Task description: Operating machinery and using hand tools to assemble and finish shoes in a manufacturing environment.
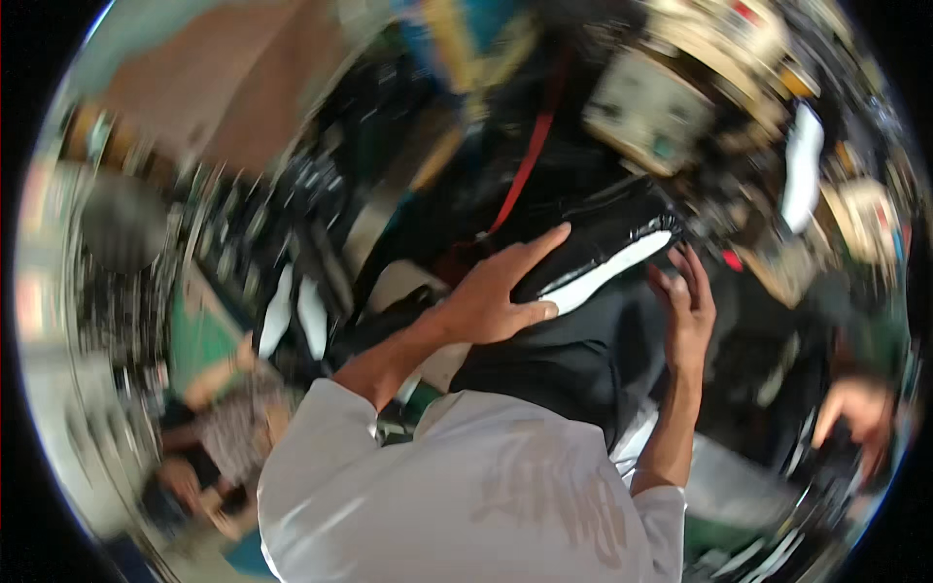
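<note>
My left hand (491, 296) grips the near end of a glossy black shoe (583, 255). Its thumb presses the edge of the long white sole-shaped face (607, 272), while the forefinger stretches over the black side. The shoe lies tilted above my dark-clad lap (554, 374), pointing away to the right. By its far end is my right hand (686, 303), fingers bent and apart, with nothing visible in them; whether a fingertip touches the shoe cannot be made out. Wrinkled shiny black material shows at that far tip.
Cream-coloured machines (651, 107) stand ahead and to the right, blurred. Another white sole shape (802, 170) shows at far right, and a pair of them (294, 316) on the left. A co-worker's hand (855, 418) is at right; another person (214, 457) sits lower left. A red strip (528, 170) hangs ahead.
</note>
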The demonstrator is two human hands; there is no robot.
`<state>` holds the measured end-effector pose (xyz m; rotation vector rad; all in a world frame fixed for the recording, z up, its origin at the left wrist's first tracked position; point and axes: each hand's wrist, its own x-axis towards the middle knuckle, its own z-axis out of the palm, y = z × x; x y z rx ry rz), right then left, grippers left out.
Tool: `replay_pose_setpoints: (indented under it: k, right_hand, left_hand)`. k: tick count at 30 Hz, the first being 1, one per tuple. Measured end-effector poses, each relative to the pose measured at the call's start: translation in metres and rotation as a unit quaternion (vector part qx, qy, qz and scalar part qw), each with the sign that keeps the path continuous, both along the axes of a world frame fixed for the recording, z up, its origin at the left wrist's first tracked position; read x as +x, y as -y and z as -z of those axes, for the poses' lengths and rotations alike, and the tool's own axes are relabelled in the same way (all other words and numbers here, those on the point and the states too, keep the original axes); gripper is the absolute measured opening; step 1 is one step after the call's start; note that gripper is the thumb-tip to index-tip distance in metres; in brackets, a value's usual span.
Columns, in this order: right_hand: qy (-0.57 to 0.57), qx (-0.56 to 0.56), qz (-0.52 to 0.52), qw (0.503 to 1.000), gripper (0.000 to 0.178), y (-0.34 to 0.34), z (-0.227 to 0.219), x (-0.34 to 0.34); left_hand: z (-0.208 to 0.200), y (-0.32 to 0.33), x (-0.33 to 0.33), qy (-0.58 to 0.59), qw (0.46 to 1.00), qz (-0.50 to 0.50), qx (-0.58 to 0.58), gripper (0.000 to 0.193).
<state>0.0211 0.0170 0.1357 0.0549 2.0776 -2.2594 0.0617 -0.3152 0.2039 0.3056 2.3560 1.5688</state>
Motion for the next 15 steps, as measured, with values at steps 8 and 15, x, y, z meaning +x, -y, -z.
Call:
replay_pose_setpoints:
  k: [8,15]
  right_hand:
    - [0.208,0.03,-0.083,0.974,0.049,-0.001,0.146,-0.043]
    - [0.244,0.026,-0.122,0.962,0.032,0.007,0.15,-0.07]
  left_hand:
    - [0.021,0.164,0.199,-0.09,0.825,-0.55,-0.094,0.096]
    - [0.036,0.188,0.39,-0.025,0.584,-0.791,-0.181,0.085]
